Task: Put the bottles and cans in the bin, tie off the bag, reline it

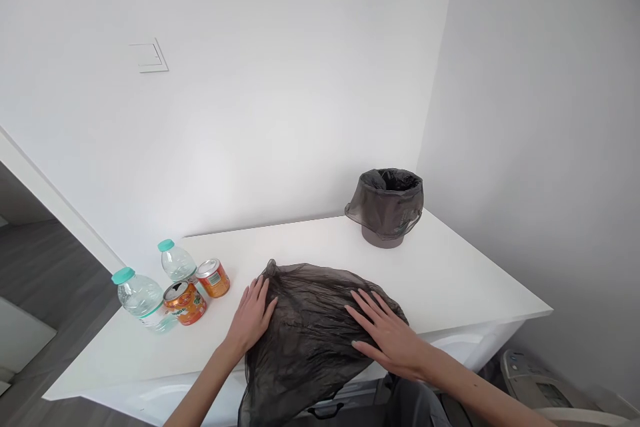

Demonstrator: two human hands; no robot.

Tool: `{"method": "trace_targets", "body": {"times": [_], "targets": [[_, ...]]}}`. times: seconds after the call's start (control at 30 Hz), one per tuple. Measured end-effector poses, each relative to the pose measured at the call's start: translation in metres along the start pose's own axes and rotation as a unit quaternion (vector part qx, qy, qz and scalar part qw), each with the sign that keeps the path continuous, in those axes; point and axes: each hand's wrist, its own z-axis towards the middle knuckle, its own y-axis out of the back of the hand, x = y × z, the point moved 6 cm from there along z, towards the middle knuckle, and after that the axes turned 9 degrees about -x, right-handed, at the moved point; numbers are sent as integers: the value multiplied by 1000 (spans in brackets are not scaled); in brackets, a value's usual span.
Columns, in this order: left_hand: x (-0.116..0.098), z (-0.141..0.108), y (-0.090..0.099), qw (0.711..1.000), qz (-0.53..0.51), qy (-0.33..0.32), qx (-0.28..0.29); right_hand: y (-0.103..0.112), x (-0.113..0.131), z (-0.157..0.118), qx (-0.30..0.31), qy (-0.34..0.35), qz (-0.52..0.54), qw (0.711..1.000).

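A thin black plastic bag [310,327] lies spread and crinkled on the white tabletop, its near part hanging over the front edge. My left hand [253,313] rests on the bag's left side, fingers stretched forward. On the right side of the bag, my right hand [383,333] lies flat with its fingers spread. Neither hand grasps anything; both press against the plastic. A knotted-looking bunch of plastic sticks up just beyond my left fingertips.
At the left stand two clear bottles with teal caps [123,275] and two orange drink cans [185,303]. A small bin [383,235] lined with a black bag stands at the back right of the white table [280,237]. Walls border the back and right.
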Motion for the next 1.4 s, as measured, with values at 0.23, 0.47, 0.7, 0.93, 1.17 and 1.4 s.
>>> {"method": "trace_targets", "body": {"times": [0.23, 0.47, 0.7, 0.93, 1.17, 1.4], "targets": [[-26, -103, 68, 971, -68, -222, 59, 19, -19, -42, -9, 57, -13, 998], [-34, -109, 43, 971, -63, -223, 57, -2, -25, -44, -102, 55, -24, 993], [-8, -58, 40, 958, -272, 71, 46, 26, -44, -24, -118, -129, 105, 979], [-1, 9, 63, 969, -156, 188, -28, 46, -42, 10, -139, -221, 3, 965], [-109, 7, 45, 976, -67, -192, -80, 16, 23, 40, -198, -3, -65, 978], [-56, 16, -32, 992, -24, -122, 30, -27, -20, 54, -88, -77, -56, 992]]}}
